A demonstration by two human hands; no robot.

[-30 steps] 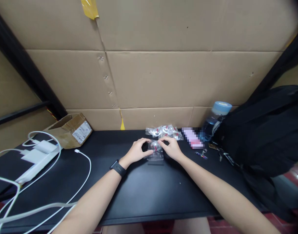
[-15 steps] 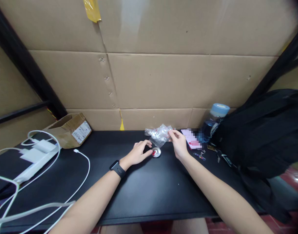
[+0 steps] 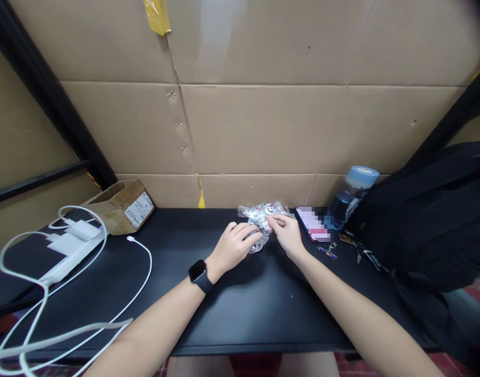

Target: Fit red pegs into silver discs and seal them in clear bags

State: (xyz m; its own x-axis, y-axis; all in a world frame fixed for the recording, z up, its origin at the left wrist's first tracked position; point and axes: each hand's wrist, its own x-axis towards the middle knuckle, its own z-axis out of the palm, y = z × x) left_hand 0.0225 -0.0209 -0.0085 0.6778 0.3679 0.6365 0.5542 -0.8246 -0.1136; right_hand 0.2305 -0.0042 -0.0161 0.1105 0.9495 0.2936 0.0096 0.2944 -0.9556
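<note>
Head view: open carton (image 3: 122,209) at far left on black desk (image 3: 208,324). Left hand (image 3: 232,247) loosely bent over round metal piece (image 3: 257,248); grip on it can't be told. Piece sits on desk, partly hidden, just in front of bagged pieces (image 3: 279,206). Right hand (image 3: 289,235) pinches clear plastic (image 3: 265,233) between thumb and fingertips. Risk: crinkled plastic could snag neighbouring bags, or sweep loose piece aside if left fingers aren't steadying it.

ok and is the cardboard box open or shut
Open: the top of the box shows a gap between its walls, with part of the inside visible.
</note>
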